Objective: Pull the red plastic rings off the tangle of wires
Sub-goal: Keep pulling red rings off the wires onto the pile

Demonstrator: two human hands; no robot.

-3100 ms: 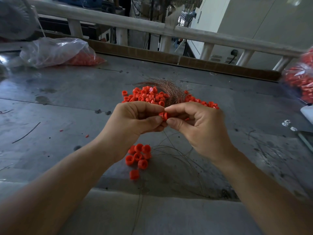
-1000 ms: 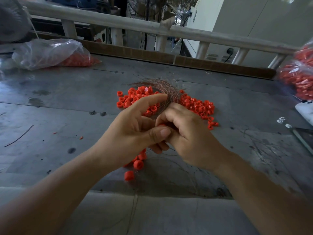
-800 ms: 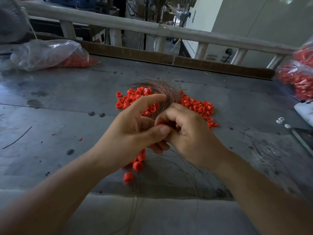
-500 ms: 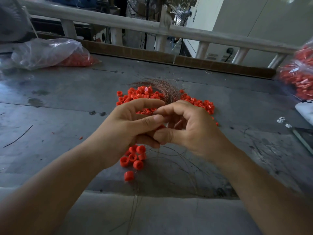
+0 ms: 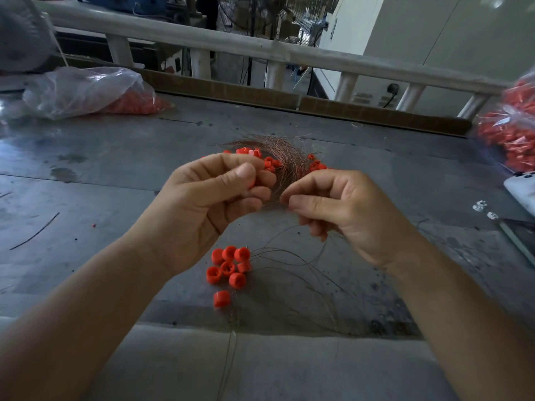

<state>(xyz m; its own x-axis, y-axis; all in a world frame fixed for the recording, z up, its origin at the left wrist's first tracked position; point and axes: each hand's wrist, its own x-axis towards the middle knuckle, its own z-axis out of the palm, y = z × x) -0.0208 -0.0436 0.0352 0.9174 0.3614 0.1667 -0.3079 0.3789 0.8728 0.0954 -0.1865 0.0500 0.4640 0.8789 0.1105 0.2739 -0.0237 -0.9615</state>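
Parted now, left hand [image 5: 208,198] pinches a ring [image 5: 251,185], right hand [image 5: 341,204] wire [image 5: 268,206].

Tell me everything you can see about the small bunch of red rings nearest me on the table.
The rings number about eight: short red tubes, smooth and plastic-looking, each with a hole through it. Seven huddle touching, some on their sides, some hole-up; one lies apart, nearer you. They rest loose on the grey table, below the left hand, which is clear of them. Thin wires curve past on their right; whether any threads a ring cannot be told.
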